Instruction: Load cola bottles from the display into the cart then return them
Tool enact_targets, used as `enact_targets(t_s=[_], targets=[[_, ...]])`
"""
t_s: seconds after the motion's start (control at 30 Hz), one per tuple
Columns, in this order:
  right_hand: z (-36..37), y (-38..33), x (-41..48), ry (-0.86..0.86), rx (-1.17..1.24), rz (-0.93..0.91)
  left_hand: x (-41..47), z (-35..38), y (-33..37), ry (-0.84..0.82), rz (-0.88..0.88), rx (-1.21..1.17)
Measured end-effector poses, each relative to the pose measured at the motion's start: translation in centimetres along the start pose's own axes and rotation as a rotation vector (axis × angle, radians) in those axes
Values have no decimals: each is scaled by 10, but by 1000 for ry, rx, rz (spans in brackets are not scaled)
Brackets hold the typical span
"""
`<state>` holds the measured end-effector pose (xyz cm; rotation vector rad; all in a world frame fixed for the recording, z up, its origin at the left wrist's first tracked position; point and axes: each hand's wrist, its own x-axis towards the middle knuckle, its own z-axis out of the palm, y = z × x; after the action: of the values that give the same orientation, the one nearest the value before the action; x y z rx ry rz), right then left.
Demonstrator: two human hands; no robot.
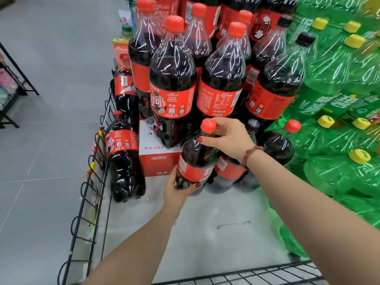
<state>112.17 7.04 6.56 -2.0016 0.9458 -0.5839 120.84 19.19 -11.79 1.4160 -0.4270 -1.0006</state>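
Observation:
A large cola bottle (195, 159) with a red cap and red label is held by both hands, tilted slightly, low in front of the stacked cola display (222, 79). My right hand (228, 136) grips its neck just under the cap. My left hand (178, 190) cups its lower body from beneath. Several more cola bottles stand behind and beside it, wrapped in clear film. Another single cola bottle (123, 159) stands at the left by the wire rail.
Green soda bottles (339, 120) with yellow caps are stacked at the right. A red and white carton (156, 159) sits under the cola stack. A black wire rail (90, 194) edges the pale platform (195, 233); a wire grid (257, 274) lies nearest me. Grey floor lies left.

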Motion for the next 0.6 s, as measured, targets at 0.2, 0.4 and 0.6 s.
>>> enact_targets(t_s=[0.2, 0.4, 0.6], targets=[[7, 2, -14, 30, 84, 21, -3, -1, 4, -21, -25, 57], [4, 18, -42, 110, 132, 95, -16, -6, -2, 14, -46, 118], [-11, 49, -93, 157, 230, 138, -51, -2, -8, 47, -101, 118]])
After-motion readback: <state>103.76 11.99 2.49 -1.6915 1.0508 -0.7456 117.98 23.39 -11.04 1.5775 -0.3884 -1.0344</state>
